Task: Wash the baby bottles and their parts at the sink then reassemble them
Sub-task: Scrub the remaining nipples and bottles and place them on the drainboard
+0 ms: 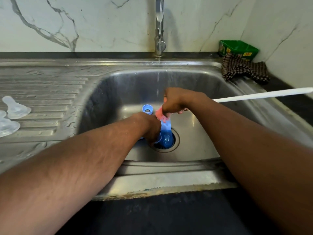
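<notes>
1. Because the blue bottle [166, 136] has to stay put over the drain [175, 143] while it is scrubbed, the left hand [150, 128] curls its fingers round the lower end and holds it there, low in the basin.
2. Just beyond those fingers, the right hand [172, 103] closes round something pink [160, 114], a sponge or brush head by the look of it, pressed against the bottle's upper part. A white handle [262, 94] runs out from behind this fist across the sink's right rim; I judge it to be the brush's shaft, gripped near the head for control.
3. Beside the right fingers, on their left, a small blue ring cap [147, 109] lies on the basin floor, probably waiting its turn.
4. The water stream [158, 78] falls just past the right knuckles, so rinsing needs only a small lift.
5. Far to the left of the left fingers, clear teats [16, 109] rest on the ribbed drainboard [50, 92], apparently set aside to drain.
6. Farthest off, behind the right hand, the tap [159, 31] runs, with a checked cloth [243, 70] and a green box [238, 48] in the corner.
</notes>
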